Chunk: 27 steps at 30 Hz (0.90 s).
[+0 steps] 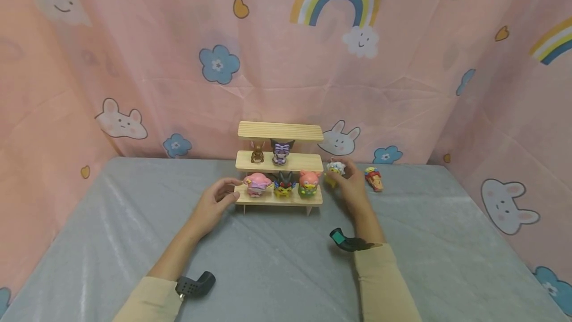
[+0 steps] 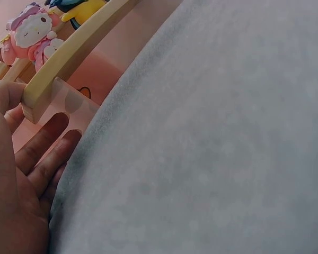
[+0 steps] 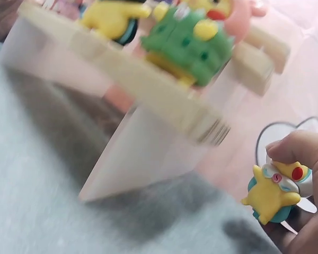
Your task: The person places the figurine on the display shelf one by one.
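A three-tier wooden display shelf (image 1: 279, 201) stands on the table with figurines on its two lower boards. My left hand (image 1: 217, 201) holds the left end of the bottom board between thumb and index finger; the other fingers spread below it (image 2: 29, 174). To the right of the shelf, my right hand (image 1: 352, 185) pinches a small yellow figurine with a white hat (image 3: 273, 196), its thumb over the head. Along the bottom board sit a pink figurine (image 1: 256, 184), a yellow one in a dark hood (image 1: 284, 184) and a pink-hooded one with a green body (image 1: 308, 184).
A brown mouse-like figurine (image 1: 257, 152) and a purple one with black ears (image 1: 280, 152) occupy the middle board. A red and tan figurine (image 1: 374, 179) lies on the grey tablecloth (image 1: 277, 262) right of my right hand. Behind hangs a pink printed curtain (image 1: 268, 98).
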Motion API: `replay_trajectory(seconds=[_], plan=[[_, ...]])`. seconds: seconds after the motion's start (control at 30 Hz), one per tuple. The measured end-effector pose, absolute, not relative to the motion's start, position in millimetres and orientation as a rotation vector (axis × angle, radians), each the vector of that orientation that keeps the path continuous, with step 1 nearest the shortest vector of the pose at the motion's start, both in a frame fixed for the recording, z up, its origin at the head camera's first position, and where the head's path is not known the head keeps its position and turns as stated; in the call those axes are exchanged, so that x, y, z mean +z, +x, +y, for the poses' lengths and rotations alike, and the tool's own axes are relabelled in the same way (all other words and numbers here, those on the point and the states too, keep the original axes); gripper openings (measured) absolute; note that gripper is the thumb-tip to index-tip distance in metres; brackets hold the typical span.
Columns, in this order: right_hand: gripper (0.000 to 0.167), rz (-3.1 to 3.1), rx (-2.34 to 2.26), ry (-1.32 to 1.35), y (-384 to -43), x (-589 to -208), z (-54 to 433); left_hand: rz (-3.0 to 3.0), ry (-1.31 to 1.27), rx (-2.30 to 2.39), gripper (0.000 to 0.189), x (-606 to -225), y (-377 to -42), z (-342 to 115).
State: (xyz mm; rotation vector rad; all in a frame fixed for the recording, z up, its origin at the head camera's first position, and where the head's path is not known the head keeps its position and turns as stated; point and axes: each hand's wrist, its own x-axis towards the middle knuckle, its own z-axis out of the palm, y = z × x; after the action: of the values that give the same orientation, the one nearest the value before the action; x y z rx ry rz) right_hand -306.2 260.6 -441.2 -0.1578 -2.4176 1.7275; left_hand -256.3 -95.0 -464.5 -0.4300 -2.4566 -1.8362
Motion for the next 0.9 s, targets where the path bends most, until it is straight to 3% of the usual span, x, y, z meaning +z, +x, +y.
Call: replay_trajectory(seconds=[0.17, 0.5, 0.9], plan=[[0.039, -2.339, 1.821, -0.258, -305.0, -427.0, 258.2, -2.456, -0.435, -1.836, 0.032, -464.4, -256.4, -95.1], [0.039, -2.220, 1.811, -0.060, -296.3, -395.9, 250.7, -2.459, -0.431, -1.837, 0.032, -467.0, -257.7, -95.9], [0.038, -2.203, 1.755, 0.085, -291.5, -384.9, 241.0, -2.461, -0.441, -1.831, 0.032, -465.4, -256.6, -96.0]])
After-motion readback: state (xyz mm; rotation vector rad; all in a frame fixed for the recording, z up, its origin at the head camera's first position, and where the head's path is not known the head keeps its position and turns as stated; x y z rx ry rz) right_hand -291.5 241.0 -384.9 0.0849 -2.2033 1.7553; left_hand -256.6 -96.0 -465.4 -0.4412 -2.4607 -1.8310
